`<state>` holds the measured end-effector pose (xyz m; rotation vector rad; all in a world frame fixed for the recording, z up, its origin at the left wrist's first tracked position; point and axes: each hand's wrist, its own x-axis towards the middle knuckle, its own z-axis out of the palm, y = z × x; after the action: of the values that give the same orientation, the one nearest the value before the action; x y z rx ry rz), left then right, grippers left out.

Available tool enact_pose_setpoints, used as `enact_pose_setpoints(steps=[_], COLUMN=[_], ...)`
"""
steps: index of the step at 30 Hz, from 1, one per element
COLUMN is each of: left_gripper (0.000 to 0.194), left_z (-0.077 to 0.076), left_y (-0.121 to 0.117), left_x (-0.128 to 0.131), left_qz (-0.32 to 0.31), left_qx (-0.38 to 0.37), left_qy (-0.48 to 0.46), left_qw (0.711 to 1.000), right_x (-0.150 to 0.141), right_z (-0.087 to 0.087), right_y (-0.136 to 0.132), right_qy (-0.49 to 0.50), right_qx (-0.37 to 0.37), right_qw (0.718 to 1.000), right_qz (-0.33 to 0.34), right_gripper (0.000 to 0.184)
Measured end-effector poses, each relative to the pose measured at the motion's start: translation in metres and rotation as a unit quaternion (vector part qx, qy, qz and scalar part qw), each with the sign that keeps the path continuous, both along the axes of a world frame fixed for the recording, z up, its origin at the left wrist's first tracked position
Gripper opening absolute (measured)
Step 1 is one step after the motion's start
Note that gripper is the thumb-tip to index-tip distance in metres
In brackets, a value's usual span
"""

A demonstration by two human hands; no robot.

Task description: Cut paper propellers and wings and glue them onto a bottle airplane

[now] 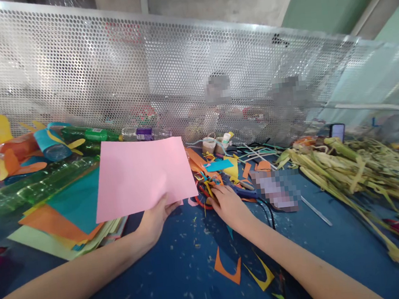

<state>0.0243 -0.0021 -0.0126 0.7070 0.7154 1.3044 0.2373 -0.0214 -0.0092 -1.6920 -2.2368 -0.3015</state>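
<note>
Position: the pink sheet [141, 174] is raised above the counter [184, 275], in front of the bottles. The grip of the left hand [153, 223] holds it at the lower edge only. The right hand [232, 208] reaches into the paper scraps beside a red loop [199, 201]; whether its grip is closed on anything cannot be told.

Hazards (judged):
- Sheet may bend or crease: single-edge support.
- Sheet may slip or swing into the purple-labelled bottle [144, 134]: upper edge unsupported.
- Scraps may scatter, or the red loop may snag: crowded pile, with a black cord [272, 215] close by.
- Fingers may meet a hidden edge: contact area partly covered by the right hand.

Count:
- Pink sheet, raised: 1.
- Notched offcuts, near side: 2, one orange [233, 277], one yellow [266, 284].
- Purple-labelled bottle: 1.
- Upright phone [337, 131]: 1.
- Stacked coloured sheets [79, 205], scraps and husks [351, 167]: several each; overlap prevents an exact count.
</note>
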Motion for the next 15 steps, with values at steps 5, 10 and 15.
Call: enact_pose_setpoints(steps=[5, 10, 15], left_gripper=[0.030, 0.029, 0.039], left_z=[0.002, 0.000, -0.005], left_y=[0.000, 0.000, 0.001], left_x=[0.001, 0.000, -0.001], left_qz=[-0.014, -0.017, -0.020], left_qx=[0.005, -0.006, 0.007], left_qy=[0.010, 0.005, 0.000], left_qw=[1.000, 1.000, 1.000], right_x=[0.009, 0.021, 0.028], right_z=[0.004, 0.025, 0.045], right_y=[0.012, 0.028, 0.052], right_qy=[0.028, -0.039, -0.086], right_qx=[0.002, -0.011, -0.104], right_qw=[1.000, 0.999, 0.991], right_qz=[0.009, -0.022, -0.006], right_gripper=[0.028, 0.043, 0.046])
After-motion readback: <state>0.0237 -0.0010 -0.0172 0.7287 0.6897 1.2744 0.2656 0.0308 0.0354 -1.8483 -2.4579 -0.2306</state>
